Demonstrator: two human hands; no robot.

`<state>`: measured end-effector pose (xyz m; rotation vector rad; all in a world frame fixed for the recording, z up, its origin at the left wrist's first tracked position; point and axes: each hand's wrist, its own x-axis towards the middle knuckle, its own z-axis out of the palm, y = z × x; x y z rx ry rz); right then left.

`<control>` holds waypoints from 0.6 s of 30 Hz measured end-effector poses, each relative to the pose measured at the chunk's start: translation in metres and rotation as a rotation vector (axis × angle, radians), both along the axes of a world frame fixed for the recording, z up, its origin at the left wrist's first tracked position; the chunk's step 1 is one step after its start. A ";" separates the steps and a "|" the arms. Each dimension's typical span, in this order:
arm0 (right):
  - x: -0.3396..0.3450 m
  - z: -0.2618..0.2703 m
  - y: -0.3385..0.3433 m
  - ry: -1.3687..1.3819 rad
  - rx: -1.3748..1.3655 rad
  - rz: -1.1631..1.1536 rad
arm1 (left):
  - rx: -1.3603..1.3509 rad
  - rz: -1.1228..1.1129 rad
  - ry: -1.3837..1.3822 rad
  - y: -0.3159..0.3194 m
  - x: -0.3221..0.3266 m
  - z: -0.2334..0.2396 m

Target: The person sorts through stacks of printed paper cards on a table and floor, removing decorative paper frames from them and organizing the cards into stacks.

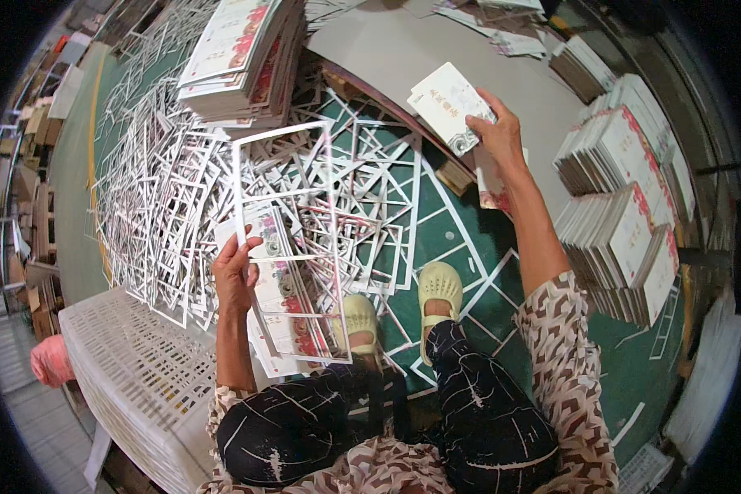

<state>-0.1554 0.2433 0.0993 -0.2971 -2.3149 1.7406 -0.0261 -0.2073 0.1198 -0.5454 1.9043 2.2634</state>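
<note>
My left hand (234, 272) grips the left side of a white die-cut cardboard frame (284, 131) with thin crossbars and open windows. Behind that frame, near my left knee, several printed cardboard sheets (278, 302) with red and grey flower patterns lean together. Over the edge of a grey-topped table (370, 43), my right hand (497, 126) pinches a small stack of white printed cards (447, 105) between thumb and fingers. The cards bear gold writing and a grey flower. Just below that wrist, another card with red flowers (493, 185) shows, partly hidden by my forearm.
A heap of cardboard frame offcuts (160, 228) spreads over the green floor (444, 234) around my feet. A tall stack of printed sheets (228, 43) rises at the upper left. Stacked cards (611, 234) line the right. Beside my left knee is a white plastic basket (142, 364).
</note>
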 end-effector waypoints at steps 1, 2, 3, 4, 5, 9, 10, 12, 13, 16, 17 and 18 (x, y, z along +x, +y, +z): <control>-0.011 -0.003 -0.001 0.000 -0.003 0.019 | -0.017 -0.029 0.014 -0.002 0.004 -0.003; -0.023 -0.006 -0.003 0.015 0.045 0.002 | 0.000 -0.031 0.011 -0.004 0.006 -0.003; -0.033 -0.012 -0.011 0.023 0.083 -0.009 | 0.008 -0.028 0.002 -0.007 0.009 -0.001; -0.042 -0.013 -0.019 -0.013 -0.017 -0.035 | 0.008 -0.011 -0.003 -0.014 0.013 -0.001; -0.049 -0.012 -0.022 -0.001 -0.014 -0.009 | 0.007 0.008 -0.008 -0.021 0.015 -0.001; -0.081 -0.063 0.020 -0.006 0.388 -0.144 | 0.157 0.187 0.029 -0.045 0.014 -0.008; -0.074 -0.058 0.020 -0.015 0.538 -0.205 | 0.321 0.260 0.075 -0.049 0.012 -0.012; -0.051 -0.047 -0.017 0.084 0.527 -0.108 | 0.583 0.330 0.165 -0.075 0.011 -0.013; -0.037 -0.041 -0.037 0.184 0.540 -0.034 | 0.696 0.408 0.186 -0.087 0.012 -0.014; 0.008 -0.049 -0.111 0.253 0.260 0.320 | 0.765 0.475 0.376 -0.135 0.004 -0.007; 0.022 -0.060 -0.128 0.228 0.164 0.443 | 0.822 0.536 0.424 -0.138 -0.002 0.005; 0.040 -0.074 -0.145 0.136 0.115 0.513 | 0.982 0.550 0.390 -0.152 -0.003 0.004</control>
